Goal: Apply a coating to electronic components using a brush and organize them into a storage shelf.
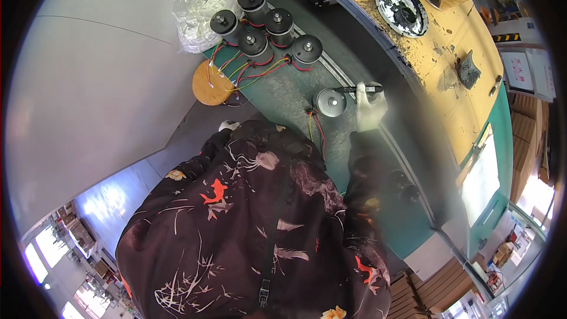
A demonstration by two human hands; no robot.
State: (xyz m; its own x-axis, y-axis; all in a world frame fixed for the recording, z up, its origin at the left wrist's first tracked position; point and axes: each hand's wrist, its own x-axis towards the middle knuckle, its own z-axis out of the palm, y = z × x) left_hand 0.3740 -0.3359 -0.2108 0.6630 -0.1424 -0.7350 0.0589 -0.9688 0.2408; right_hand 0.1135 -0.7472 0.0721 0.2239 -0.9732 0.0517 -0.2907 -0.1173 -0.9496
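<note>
Right hand (pixel 370 108), white-gloved, gripping dark pen-like tool (pixel 361 89), fingers closing round its rear end, tip pointing at grey motor (pixel 330 102). Motor standing upright on green worktop (pixel 283 91), just left of hand, red and yellow wires trailing toward person. Left hand (pixel 228 125) mostly hiding behind patterned sleeve; only white glove edge showing, grip impossible to tell. Five more motors (pixel 264 26) clustering farther up worktop, wires running to round wooden disc (pixel 211 84). Clear plastic bag (pixel 204 9) lying beside them.
</note>
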